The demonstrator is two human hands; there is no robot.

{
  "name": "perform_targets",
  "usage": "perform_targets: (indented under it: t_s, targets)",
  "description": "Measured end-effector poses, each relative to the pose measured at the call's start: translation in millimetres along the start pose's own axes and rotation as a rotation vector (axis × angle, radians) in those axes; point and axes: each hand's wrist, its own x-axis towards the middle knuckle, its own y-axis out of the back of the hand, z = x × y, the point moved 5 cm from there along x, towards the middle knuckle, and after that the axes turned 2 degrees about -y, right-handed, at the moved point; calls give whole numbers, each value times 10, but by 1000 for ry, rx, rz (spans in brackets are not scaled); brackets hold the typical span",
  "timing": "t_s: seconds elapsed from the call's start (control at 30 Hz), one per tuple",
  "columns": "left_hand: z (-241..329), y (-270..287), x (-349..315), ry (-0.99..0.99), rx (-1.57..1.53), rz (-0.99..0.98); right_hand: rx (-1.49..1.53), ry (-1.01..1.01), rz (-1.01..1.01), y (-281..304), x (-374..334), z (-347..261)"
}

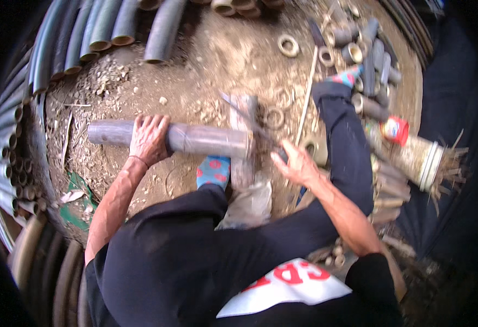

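Observation:
My left hand (149,139) is wrapped over a thick greyish-brown bamboo tube (206,139) lying crosswise in front of me. The tube's right end rests across a short wooden log (243,170). In my right hand (300,166) is a long knife (258,126), its blade slanting up and to the left past that end of the tube. Motion smears the blade, so I cannot tell whether it touches the bamboo. My foot in a blue patterned sock (214,171) is just below the tube, beside the log.
Rows of bamboo tubes (108,27) line the far left, with stacked ones (7,136) at the left edge. Cut pieces (368,106) and a bamboo ring (288,46) lie at the upper right. A white bucket (418,158) lies tipped at right, by a red-labelled jar (395,129).

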Motion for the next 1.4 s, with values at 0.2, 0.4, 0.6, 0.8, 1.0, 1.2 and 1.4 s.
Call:
perform_targets:
  t_s: [0.2,0.4,0.6,0.8,1.0,1.2,1.4]
  targets:
    - [478,35,401,-115,-163,-372,354,-151,350,-10,-228,-142]
    - [871,156,627,-144,-286,-480,373,-155,465,-312,-501,-102]
    - [739,-71,528,-157,-292,-509,354,-116,460,-383,-420,-87]
    - [768,76,592,-52,-239,-580,256,-60,444,-396,-207,-122]
    - [756,26,555,-48,-255,-575,216,83,514,-204,-126,-328]
    - [734,-29,447,-78,-305,-416,385,4,419,-337,-172,-230]
    - [755,-28,349,-122,-279,-183,163,3,356,-439,-65,-145]
